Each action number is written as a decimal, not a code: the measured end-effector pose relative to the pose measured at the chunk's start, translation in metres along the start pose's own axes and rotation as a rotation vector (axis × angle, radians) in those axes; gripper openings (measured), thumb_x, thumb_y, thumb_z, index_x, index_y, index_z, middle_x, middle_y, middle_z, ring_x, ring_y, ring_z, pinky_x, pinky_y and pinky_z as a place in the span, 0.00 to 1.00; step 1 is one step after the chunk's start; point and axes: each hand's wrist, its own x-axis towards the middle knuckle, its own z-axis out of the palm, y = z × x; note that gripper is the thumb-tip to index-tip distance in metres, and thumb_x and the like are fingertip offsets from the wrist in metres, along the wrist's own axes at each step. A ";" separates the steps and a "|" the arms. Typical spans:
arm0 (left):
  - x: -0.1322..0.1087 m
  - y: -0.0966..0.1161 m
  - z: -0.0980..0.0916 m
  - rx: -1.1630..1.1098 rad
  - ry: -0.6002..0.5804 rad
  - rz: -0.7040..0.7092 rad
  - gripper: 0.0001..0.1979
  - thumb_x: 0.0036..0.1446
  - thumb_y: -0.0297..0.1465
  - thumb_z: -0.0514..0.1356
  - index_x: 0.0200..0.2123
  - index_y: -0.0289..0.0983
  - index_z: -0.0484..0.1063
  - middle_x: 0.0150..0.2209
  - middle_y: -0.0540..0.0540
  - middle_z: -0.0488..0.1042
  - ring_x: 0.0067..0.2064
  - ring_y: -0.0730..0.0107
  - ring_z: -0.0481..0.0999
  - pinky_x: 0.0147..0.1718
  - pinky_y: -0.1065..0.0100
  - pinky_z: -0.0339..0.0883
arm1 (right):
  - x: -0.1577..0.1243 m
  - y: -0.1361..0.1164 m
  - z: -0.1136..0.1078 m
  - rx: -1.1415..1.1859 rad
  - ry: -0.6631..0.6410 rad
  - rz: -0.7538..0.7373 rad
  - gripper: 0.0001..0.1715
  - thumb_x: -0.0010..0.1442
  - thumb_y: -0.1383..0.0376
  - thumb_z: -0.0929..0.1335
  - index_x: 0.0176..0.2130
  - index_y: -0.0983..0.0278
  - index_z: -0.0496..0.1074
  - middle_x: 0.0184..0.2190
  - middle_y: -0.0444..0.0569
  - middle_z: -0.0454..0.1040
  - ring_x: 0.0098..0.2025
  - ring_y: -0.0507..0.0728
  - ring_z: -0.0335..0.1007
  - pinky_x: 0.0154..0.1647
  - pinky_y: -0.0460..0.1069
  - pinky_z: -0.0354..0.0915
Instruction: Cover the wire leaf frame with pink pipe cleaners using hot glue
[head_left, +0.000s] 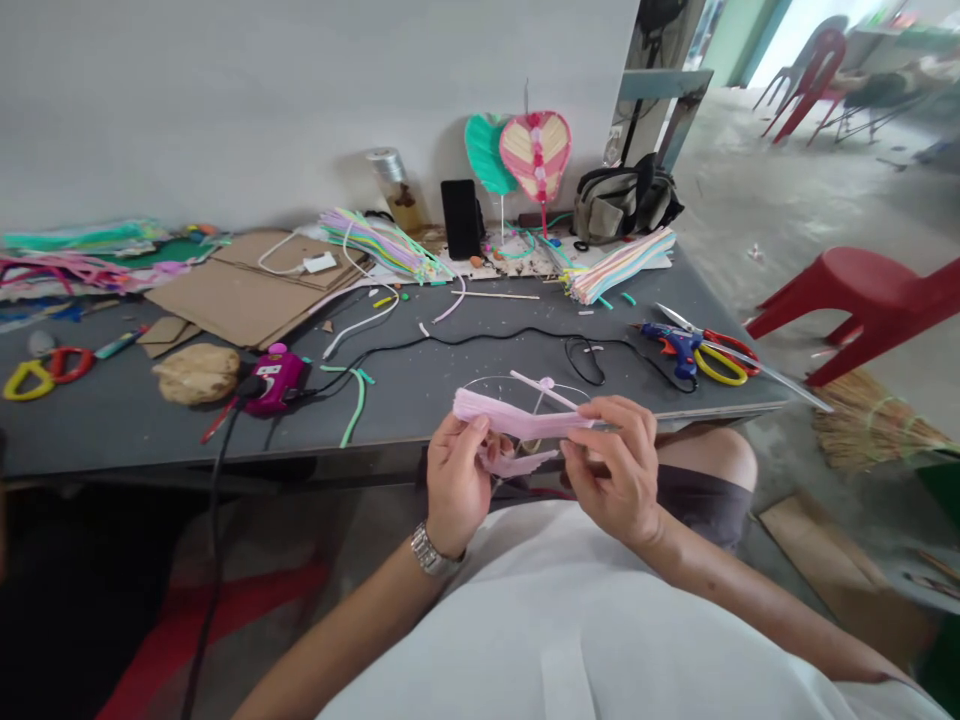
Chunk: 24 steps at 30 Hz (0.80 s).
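My left hand point(456, 482) pinches the left end of a pink pipe-cleaner piece point(517, 416), with the thumb on top. At the piece's right end, my right hand point(619, 468) holds it between thumb and fingers. The piece is a flat band of pink stems laid side by side, and a second pink part point(517, 464) hangs below it. Behind the band a thin curved wire and a pale stick point(544, 390) show, joined near a small pink knob. The fingers hide part of both ends. All of this is held up just over the table's front edge.
On the grey table point(420, 375) lie a blue glue gun point(675, 348), scissors point(716, 350), a black cord, a purple power socket point(276, 380), a stone point(196, 374) and cardboard point(259, 285). Pipe-cleaner bundles point(622, 265), a phone point(461, 220) and two heart-shaped fans point(535, 155) are farther back.
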 end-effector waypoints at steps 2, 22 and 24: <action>-0.002 -0.002 0.001 -0.005 -0.023 0.024 0.14 0.56 0.38 0.69 0.26 0.37 0.71 0.19 0.53 0.67 0.25 0.73 0.70 0.30 0.70 0.68 | 0.002 0.001 0.003 -0.028 -0.008 0.019 0.16 0.59 0.73 0.72 0.45 0.58 0.72 0.57 0.55 0.70 0.64 0.69 0.65 0.60 0.67 0.64; -0.006 -0.002 0.001 0.182 -0.234 -0.405 0.13 0.45 0.33 0.76 0.34 0.33 0.84 0.34 0.43 0.85 0.36 0.60 0.83 0.32 0.64 0.80 | -0.001 -0.004 -0.006 0.114 -0.224 0.234 0.07 0.62 0.71 0.70 0.36 0.59 0.70 0.44 0.51 0.76 0.51 0.61 0.75 0.64 0.68 0.60; -0.005 -0.004 0.001 0.141 -0.212 -0.398 0.12 0.45 0.32 0.76 0.33 0.33 0.84 0.33 0.43 0.84 0.35 0.61 0.83 0.32 0.64 0.80 | -0.002 -0.006 -0.008 0.119 -0.154 0.242 0.10 0.61 0.71 0.71 0.37 0.58 0.68 0.44 0.50 0.77 0.49 0.60 0.75 0.60 0.65 0.64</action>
